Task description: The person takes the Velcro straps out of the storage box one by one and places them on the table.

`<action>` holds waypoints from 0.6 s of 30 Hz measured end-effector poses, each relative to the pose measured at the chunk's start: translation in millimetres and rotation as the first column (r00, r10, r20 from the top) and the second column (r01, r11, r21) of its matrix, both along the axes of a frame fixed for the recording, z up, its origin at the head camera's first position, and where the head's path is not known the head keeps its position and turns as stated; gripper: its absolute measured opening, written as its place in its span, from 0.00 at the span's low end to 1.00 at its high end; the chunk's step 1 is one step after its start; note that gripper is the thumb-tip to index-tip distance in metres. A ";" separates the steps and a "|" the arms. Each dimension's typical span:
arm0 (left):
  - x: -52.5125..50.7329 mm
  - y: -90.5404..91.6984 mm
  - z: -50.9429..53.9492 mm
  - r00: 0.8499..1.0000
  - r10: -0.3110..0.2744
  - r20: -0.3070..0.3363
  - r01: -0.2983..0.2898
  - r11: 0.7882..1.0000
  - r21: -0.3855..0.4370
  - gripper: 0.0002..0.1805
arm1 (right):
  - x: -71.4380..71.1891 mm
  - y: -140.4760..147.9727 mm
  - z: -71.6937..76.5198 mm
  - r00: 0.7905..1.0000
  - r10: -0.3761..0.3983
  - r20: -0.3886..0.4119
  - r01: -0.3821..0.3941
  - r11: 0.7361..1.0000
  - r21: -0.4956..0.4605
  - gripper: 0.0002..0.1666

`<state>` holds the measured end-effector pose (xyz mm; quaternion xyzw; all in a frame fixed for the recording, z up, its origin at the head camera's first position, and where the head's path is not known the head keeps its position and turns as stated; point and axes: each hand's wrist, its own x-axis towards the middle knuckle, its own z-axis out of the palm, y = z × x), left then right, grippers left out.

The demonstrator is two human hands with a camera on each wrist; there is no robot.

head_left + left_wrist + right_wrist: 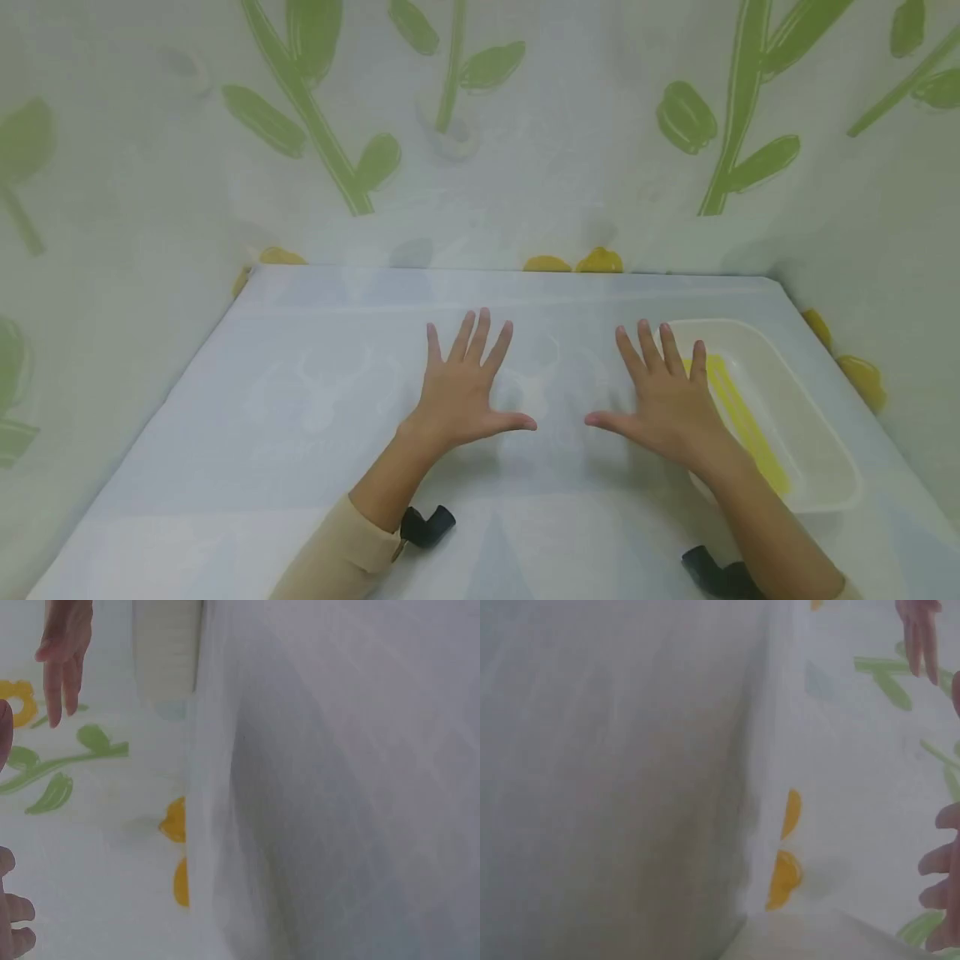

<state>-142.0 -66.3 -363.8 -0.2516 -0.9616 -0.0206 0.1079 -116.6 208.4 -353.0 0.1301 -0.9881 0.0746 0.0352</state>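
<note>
Fingers spread and palm down, my left hand (461, 396) is held over the middle of the table, with nothing in its grasp. My right hand (671, 408) is spread the same way, thumb pointing toward the left hand, and it too holds nothing. Beneath and beside the right hand stands a white tray (817, 425), partly covered by that hand and forearm. Inside it lies a flat yellow strip-like thing (750, 425); its kind is unclear and its near left part is hidden. In the left wrist view, the tray's side (165, 652) shows near the top.
The table (300, 392) has a pale patterned cover. Walls of pale cloth (525, 167) printed with green leaves and yellow flowers stand at the back and both sides. A dark wrist mount (427, 527) sits at the left wrist, another (720, 575) at the right.
</note>
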 end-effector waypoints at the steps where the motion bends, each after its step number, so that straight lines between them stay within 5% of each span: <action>1: -0.2 2.4 0.7 1.000 -0.003 0.006 0.003 1.000 -0.003 0.64 | 0.6 2.4 1.2 1.000 -0.008 0.003 0.008 1.000 0.003 0.69; 18: -4.4 27.6 5.7 0.999 -0.020 0.031 0.021 0.999 -0.043 0.65 | 7.3 49.3 5.9 0.997 -0.058 -0.043 0.059 0.998 0.028 0.68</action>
